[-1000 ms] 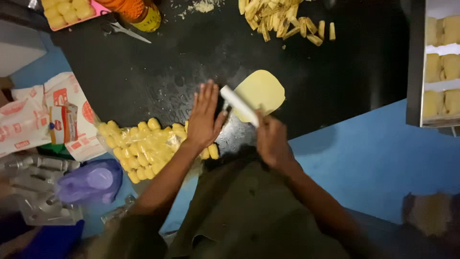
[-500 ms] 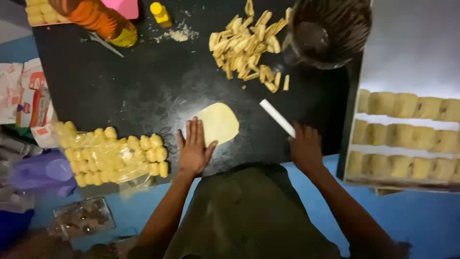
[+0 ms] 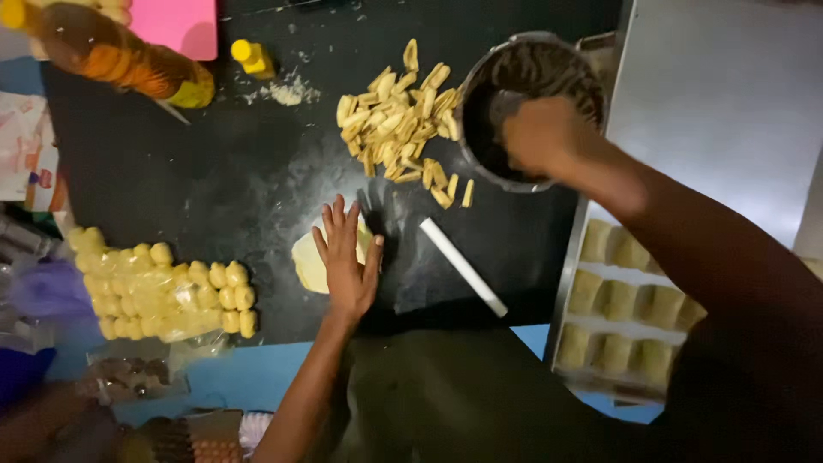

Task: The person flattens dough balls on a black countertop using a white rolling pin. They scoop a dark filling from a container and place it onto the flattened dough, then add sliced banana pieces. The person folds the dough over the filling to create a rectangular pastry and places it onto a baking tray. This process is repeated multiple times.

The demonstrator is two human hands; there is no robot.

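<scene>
Matt black worktop (image 3: 214, 197) (flour-dusted), dull metal bowl (image 3: 480, 81), smooth white roller (image 3: 463, 267)

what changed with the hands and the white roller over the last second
The right hand let go of the white roller, which now lies loose on the dark board, and reached up into the metal bowl. The left hand stayed flat on the dough disc. The dough balls and cut strips show no change.
</scene>
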